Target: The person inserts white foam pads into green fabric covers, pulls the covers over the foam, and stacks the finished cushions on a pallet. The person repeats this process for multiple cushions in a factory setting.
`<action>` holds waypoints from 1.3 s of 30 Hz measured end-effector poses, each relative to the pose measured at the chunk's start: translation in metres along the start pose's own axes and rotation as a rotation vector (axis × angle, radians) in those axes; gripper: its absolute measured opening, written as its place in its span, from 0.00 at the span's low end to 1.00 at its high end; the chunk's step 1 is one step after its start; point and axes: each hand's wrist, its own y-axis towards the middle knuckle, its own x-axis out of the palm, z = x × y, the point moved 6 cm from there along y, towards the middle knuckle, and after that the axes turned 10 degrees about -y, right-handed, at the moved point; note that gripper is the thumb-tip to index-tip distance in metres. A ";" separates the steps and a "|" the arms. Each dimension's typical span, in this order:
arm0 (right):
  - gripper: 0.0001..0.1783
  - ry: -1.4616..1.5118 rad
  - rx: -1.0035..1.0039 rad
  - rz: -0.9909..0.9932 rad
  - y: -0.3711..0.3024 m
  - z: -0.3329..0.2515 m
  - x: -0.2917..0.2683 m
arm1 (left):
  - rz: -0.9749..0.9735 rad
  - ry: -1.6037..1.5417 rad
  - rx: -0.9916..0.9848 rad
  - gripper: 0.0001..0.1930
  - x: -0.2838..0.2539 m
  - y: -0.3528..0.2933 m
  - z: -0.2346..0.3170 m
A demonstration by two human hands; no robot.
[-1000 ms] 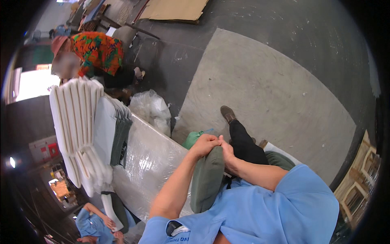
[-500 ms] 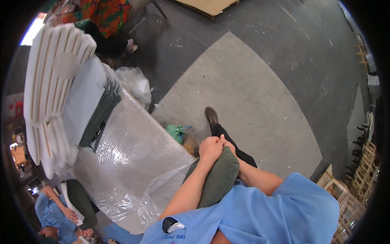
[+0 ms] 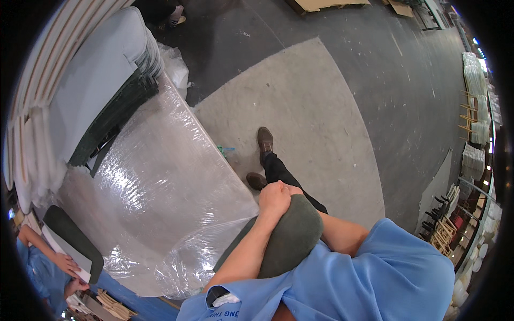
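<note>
A dark green upholstered pad (image 3: 295, 227) rests against the front of my body, between my forearms. My left hand (image 3: 275, 198) is closed at its far edge, with the fingers curled down out of sight. Pressed up beside it, my right hand (image 3: 293, 189) is closed too and mostly hidden behind the left one and the pad. Both hands appear to grip the pad's edge. To the left, a work table wrapped in clear plastic film (image 3: 160, 176) reaches close to the pad.
Dark green pads with pale backs (image 3: 115, 115) and white padded panels (image 3: 80, 40) are stacked on the table. At lower left a co-worker's hands (image 3: 67, 265) hold another green pad (image 3: 72, 241). Wooden chair frames (image 3: 443, 235) stand at right. Cardboard (image 3: 326, 4) lies on the far floor.
My view has shifted, so the table and stacks sit further left. Both my shoes now show. My hands remain together at the pad's edge. The co-worker's pad is tilted differently.
</note>
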 end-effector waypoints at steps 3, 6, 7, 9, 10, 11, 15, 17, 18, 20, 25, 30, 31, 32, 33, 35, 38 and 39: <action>0.22 0.170 0.030 -0.081 -0.018 0.000 0.020 | -0.098 0.075 -0.024 0.18 -0.003 0.007 -0.002; 0.23 0.242 0.034 -0.087 -0.066 -0.049 0.046 | -0.118 0.150 -0.026 0.18 -0.002 0.011 0.008; 0.24 0.223 0.047 -0.034 -0.093 -0.067 0.052 | -0.111 0.146 -0.003 0.18 0.001 0.011 0.010; 0.26 0.223 0.082 -0.065 -0.098 -0.070 0.047 | -0.111 0.124 0.040 0.18 0.009 0.014 0.014; 0.25 0.104 0.042 -0.008 -0.100 -0.071 0.041 | -0.096 0.093 0.012 0.18 0.011 0.011 0.011; 0.24 -0.002 0.003 0.043 -0.100 -0.071 0.040 | -0.085 0.070 -0.017 0.17 0.010 0.012 0.005; 0.22 -0.203 -0.011 0.137 -0.087 -0.066 0.025 | -0.067 0.011 -0.048 0.17 0.009 0.010 -0.004; 0.21 -0.196 0.030 0.135 -0.070 -0.052 0.015 | -0.101 0.024 -0.087 0.17 0.006 0.009 -0.001; 0.21 -0.190 0.051 0.130 -0.063 -0.045 0.013 | -0.121 0.033 -0.113 0.17 0.004 0.005 0.000; 0.20 -0.181 0.069 0.131 -0.046 -0.039 0.009 | -0.148 0.022 -0.110 0.17 -0.001 0.004 0.007; 0.19 -0.157 0.061 0.146 -0.021 -0.027 0.018 | -0.094 -0.012 -0.098 0.17 0.000 0.006 -0.005; 0.18 -0.121 -0.009 0.164 -0.016 -0.034 0.025 | -0.027 0.019 -0.089 0.15 -0.003 0.006 -0.005; 0.18 -0.126 -0.034 0.170 -0.018 -0.037 0.025 | -0.030 0.033 -0.093 0.15 -0.003 0.004 -0.006; 0.17 -0.154 -0.057 0.174 -0.022 -0.041 0.024 | -0.026 0.041 -0.099 0.15 -0.004 0.003 -0.006; 0.16 -0.193 -0.106 0.173 -0.031 -0.051 0.020 | -0.029 0.052 -0.102 0.15 -0.004 0.003 -0.006; 0.13 -0.271 -0.201 0.180 -0.056 -0.072 0.007 | -0.009 0.058 -0.103 0.16 -0.004 0.003 -0.008; 0.12 0.081 -0.399 0.051 -0.098 -0.103 -0.017 | 0.030 0.029 -0.120 0.17 -0.005 0.000 -0.009; 0.12 0.147 -0.469 0.054 -0.114 -0.106 -0.013 | 0.002 0.051 -0.108 0.17 -0.005 0.005 -0.010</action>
